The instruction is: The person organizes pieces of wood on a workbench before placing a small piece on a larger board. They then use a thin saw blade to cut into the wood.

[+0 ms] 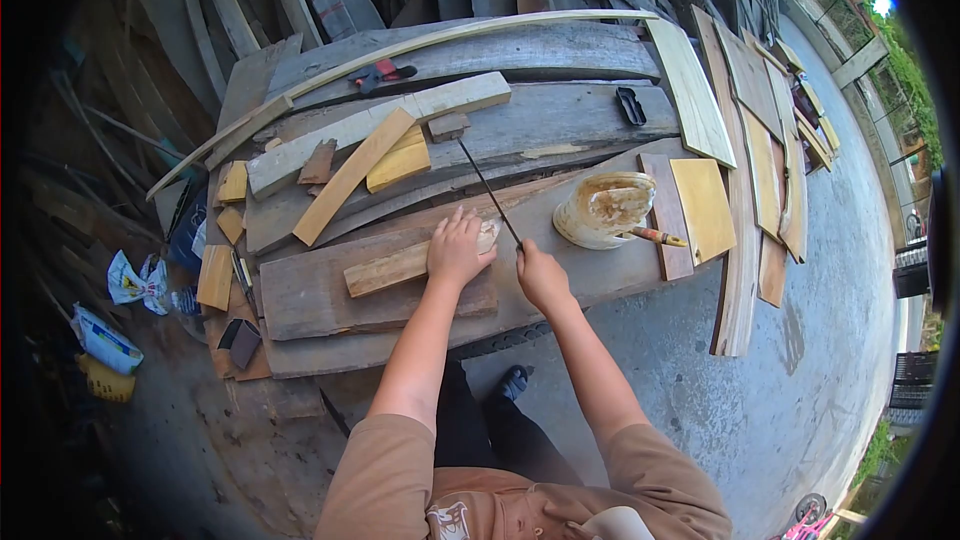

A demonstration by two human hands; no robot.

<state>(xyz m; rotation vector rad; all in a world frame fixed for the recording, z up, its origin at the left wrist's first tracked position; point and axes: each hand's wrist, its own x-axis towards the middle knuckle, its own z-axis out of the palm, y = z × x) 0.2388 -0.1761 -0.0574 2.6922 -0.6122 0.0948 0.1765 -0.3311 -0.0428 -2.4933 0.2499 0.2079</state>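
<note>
My left hand [459,248] presses down on the right end of a short light wood block [385,270], which lies on a wider dark board [310,290]. In my right hand [541,276] is the near end of a long thin dark rod-like tool [487,185]. The tool slants up and to the left from my fist, passing close by the block's right end. Its far tip is near a small grey wood piece [448,127]. Whether the tool touches the block cannot be made out.
Right of my hands stands a stained white tub [590,215] with a brush [660,237]. Behind are loose wood pieces [355,175], a red and black tool [383,74] and a black tray [631,106]. Long boards [735,270] lean at the right; plastic bags [138,283] lie left.
</note>
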